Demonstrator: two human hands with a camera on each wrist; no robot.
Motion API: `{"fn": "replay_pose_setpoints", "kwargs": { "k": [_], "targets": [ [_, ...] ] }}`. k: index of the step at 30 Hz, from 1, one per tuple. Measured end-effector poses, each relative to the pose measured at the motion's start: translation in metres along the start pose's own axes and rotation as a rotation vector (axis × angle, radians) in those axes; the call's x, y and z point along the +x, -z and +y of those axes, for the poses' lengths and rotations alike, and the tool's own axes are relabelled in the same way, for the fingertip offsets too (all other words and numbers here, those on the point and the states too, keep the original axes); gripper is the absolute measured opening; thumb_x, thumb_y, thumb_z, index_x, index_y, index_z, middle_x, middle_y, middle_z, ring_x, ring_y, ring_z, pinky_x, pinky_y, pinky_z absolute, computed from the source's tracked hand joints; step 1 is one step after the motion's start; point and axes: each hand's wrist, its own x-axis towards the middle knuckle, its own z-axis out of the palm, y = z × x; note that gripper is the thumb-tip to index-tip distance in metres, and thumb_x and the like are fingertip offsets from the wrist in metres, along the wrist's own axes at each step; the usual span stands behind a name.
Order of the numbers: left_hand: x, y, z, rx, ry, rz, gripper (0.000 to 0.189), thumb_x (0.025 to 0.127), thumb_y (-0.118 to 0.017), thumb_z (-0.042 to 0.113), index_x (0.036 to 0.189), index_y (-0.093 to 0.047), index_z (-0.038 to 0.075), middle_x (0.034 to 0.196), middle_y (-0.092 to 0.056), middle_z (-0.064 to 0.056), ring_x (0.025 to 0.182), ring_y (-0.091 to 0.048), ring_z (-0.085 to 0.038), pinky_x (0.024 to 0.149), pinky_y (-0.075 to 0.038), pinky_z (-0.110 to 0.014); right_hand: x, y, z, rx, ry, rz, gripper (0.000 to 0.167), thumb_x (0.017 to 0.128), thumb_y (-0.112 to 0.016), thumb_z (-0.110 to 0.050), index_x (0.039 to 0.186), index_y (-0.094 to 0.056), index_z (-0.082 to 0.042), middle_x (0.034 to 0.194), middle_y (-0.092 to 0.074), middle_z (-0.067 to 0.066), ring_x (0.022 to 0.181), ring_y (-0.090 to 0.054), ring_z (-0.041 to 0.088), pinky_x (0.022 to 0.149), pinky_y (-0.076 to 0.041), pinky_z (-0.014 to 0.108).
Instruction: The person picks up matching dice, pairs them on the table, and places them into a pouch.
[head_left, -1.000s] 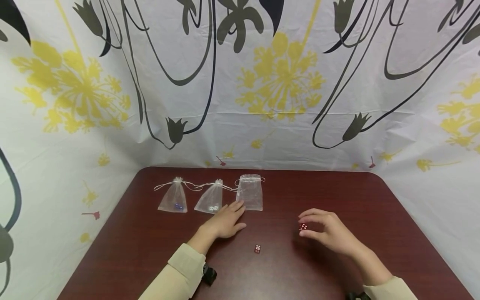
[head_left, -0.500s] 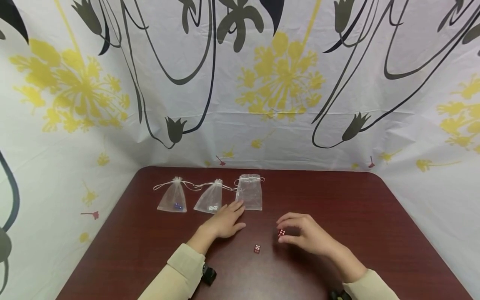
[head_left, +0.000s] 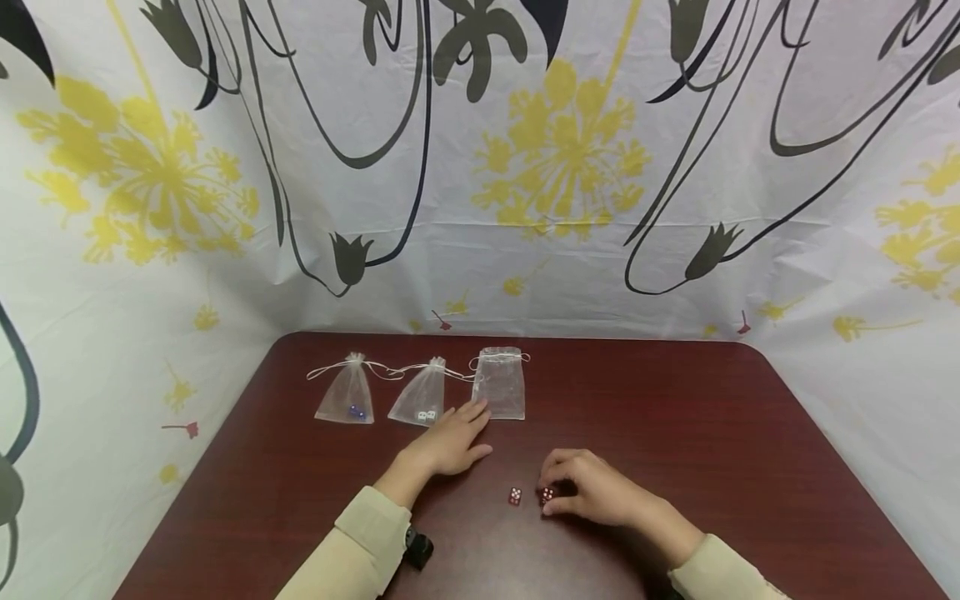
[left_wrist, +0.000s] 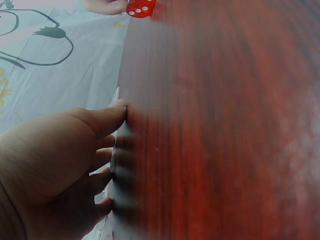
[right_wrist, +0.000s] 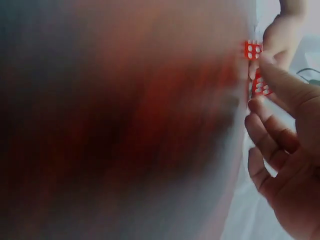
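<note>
My right hand (head_left: 596, 490) pinches a red die (head_left: 547, 496) with white pips between thumb and fingertips, low over the table. A second red die (head_left: 515, 497) lies on the table just left of it. In the right wrist view the held die (right_wrist: 261, 86) shows between thumb and fingers, with the other die (right_wrist: 252, 50) beyond. My left hand (head_left: 446, 442) rests palm down on the table, its fingers extended. Its fingertips are at the lower left corner of a flat, sheer drawstring bag (head_left: 502, 387). The left wrist view shows its thumb and fingertips against the tabletop (left_wrist: 210, 130).
Two more sheer drawstring bags lie to the left: one bag (head_left: 347, 392) has blue dice inside, the other bag (head_left: 422, 393) white dice. Their strings meet across the tabletop. A patterned white cloth (head_left: 480, 283) hangs behind the table's far edge.
My right hand has moved left and toward me with the die, from the right side of the table to close beside the loose die. The left hand has stayed in place.
</note>
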Motion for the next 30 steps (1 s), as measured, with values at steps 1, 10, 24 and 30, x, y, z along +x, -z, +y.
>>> {"fn": "replay_pose_setpoints", "kwargs": {
  "k": [1, 10, 24, 30],
  "targets": [
    [0.0, 0.0, 0.0, 0.0, -0.001, 0.0, 0.061, 0.105, -0.055, 0.036, 0.154, -0.039, 0.002, 0.164, -0.027, -0.014, 0.152, -0.023, -0.032, 0.121, -0.022, -0.052, -0.001, -0.001, 0.0, -0.003, -0.012, -0.013, 0.019, 0.084, -0.084, -0.022, 0.099, -0.078, -0.013, 0.099, -0.067, -0.006, 0.089, -0.063, 0.005, 0.076, -0.055, 0.025],
    [0.002, -0.002, 0.0, 0.01, 0.001, -0.01, 0.062, 0.105, -0.053, 0.037, 0.155, -0.038, 0.003, 0.165, -0.026, -0.013, 0.152, -0.022, -0.032, 0.121, -0.021, -0.052, -0.004, -0.005, 0.0, -0.018, -0.095, -0.062, 0.022, 0.085, -0.084, -0.026, 0.102, -0.078, -0.013, 0.096, -0.063, -0.013, 0.086, -0.06, 0.002, 0.073, -0.054, 0.024],
    [0.015, 0.008, -0.004, -0.018, 0.042, 0.192, 0.057, 0.103, -0.06, 0.033, 0.148, -0.048, 0.0, 0.153, -0.046, -0.019, 0.142, -0.041, -0.036, 0.115, -0.035, -0.05, 0.001, 0.018, 0.003, 0.035, -0.052, 0.196, 0.024, 0.086, -0.082, -0.014, 0.107, -0.072, -0.007, 0.1, -0.071, 0.003, 0.091, -0.068, 0.019, 0.079, -0.057, 0.036],
    [0.03, 0.019, -0.012, -0.026, 0.108, 0.336, 0.045, 0.103, -0.061, 0.03, 0.137, -0.06, 0.0, 0.136, -0.061, -0.019, 0.127, -0.056, -0.036, 0.108, -0.043, -0.049, 0.008, 0.034, -0.001, 0.077, -0.134, 0.315, 0.029, 0.088, -0.081, -0.015, 0.115, -0.07, -0.014, 0.102, -0.07, -0.005, 0.089, -0.068, 0.024, 0.076, -0.057, 0.04]
  ]
}}
